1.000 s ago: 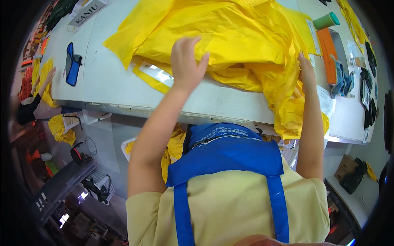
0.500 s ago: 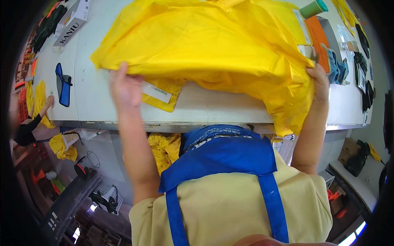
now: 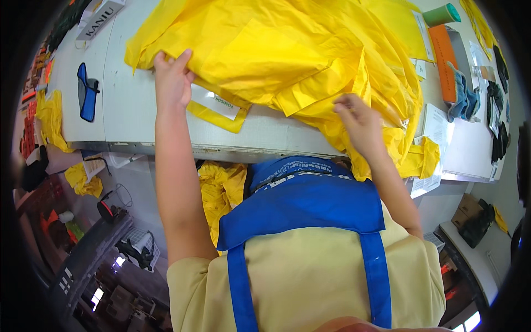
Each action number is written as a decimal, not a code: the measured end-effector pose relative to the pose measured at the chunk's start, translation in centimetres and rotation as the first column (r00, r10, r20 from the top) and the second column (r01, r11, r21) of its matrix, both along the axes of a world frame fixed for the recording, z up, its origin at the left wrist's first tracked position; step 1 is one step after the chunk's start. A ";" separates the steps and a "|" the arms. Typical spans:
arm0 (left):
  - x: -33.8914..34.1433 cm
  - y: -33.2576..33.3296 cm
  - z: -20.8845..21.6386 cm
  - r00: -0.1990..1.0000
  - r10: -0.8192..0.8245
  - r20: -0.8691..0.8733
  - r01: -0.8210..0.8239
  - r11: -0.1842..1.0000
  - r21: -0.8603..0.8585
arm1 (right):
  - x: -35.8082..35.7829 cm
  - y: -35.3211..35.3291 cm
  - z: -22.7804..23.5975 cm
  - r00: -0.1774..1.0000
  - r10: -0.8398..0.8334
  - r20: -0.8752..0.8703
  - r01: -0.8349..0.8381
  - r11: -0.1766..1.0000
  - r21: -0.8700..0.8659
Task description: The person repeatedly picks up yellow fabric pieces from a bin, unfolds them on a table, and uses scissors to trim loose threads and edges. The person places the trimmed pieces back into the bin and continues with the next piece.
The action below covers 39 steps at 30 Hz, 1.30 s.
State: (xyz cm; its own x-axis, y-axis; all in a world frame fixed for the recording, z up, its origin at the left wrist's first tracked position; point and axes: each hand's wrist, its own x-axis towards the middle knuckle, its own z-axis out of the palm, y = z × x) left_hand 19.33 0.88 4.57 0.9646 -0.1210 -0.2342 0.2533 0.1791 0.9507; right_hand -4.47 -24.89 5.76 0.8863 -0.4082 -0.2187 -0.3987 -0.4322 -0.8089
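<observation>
A large yellow garment of thin, shiny fabric lies rumpled across the white table, its lower right part hanging over the front edge. At its left corner, my left hand rests against the hem with thumb and fingers apart. My right hand is over the folds at lower right, fingers loosely bent and apart, with nothing seen in it. Partly under the hem lies a flat yellow piece with a white label. A small yellow strip sticks out at the right.
At the left are a blue-and-black pouch and a white box. To the right stand a green-topped roll, an orange box, a blue cloth and printed sheets. A yellow heap lies below the table edge.
My right hand has let go of the garment's right edge and moved left over the folds. The garment's right side has dropped onto the table. My left hand has moved slightly up, its fingers spreading.
</observation>
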 end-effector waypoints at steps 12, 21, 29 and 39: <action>2.6 0.9 -0.9 0.998 -0.037 0.055 0.025 0.976 0.214 | 0.3 2.0 -3.5 0.967 -0.255 -0.025 0.224 0.794 0.565; -2.7 1.2 -0.1 0.983 0.161 0.084 -0.179 0.939 0.293 | -2.5 3.0 0.2 0.961 -0.222 0.167 0.084 0.804 0.588; -13.7 -4.0 1.2 0.795 -0.458 0.398 0.369 0.886 0.282 | -1.5 3.9 -0.6 0.706 0.659 0.259 -0.634 0.751 -0.186; -15.4 -6.9 -0.2 0.545 -0.820 0.177 0.408 0.443 0.798 | -2.5 4.3 -1.5 0.607 0.776 0.172 -0.735 0.631 -0.250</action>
State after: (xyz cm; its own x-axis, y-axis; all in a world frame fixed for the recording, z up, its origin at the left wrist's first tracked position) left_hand 3.93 -5.98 4.40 0.6479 -0.7593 -0.0607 -0.4856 -0.4732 0.7350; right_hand -6.94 -20.57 4.23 0.9043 0.4244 0.0464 0.3201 -0.6021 -0.7314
